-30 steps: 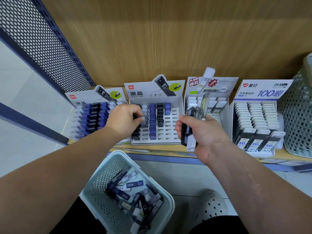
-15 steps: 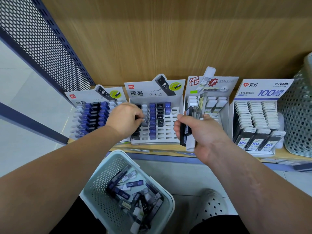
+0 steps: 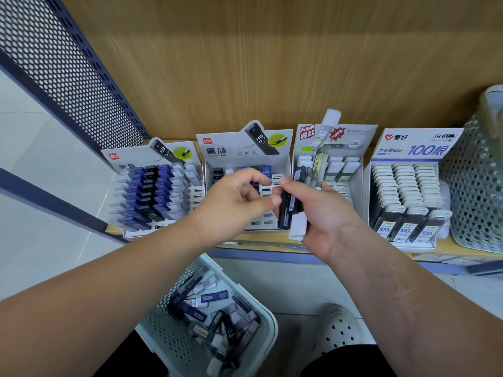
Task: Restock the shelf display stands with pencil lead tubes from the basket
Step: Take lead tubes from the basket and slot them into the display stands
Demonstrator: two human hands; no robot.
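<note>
Gripping tubes (image 3: 287, 210), right hand (image 3: 326, 216) near shelf (image 3: 457, 250)

A bundle of black, clear and white-capped pencil lead tubes (image 3: 291, 206) is held upright in the right hand (image 3: 324, 213) before four cardboard display stands (image 3: 246, 156) lined along the shelf (image 3: 462, 250), while loose tubes (image 3: 215, 297) are heaped in the pale perforated basket (image 3: 163, 330) nearer, below.

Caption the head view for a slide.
Right hand grips a bundle of lead tubes while the left hand reaches toward them, display stands behind, basket below.
</note>
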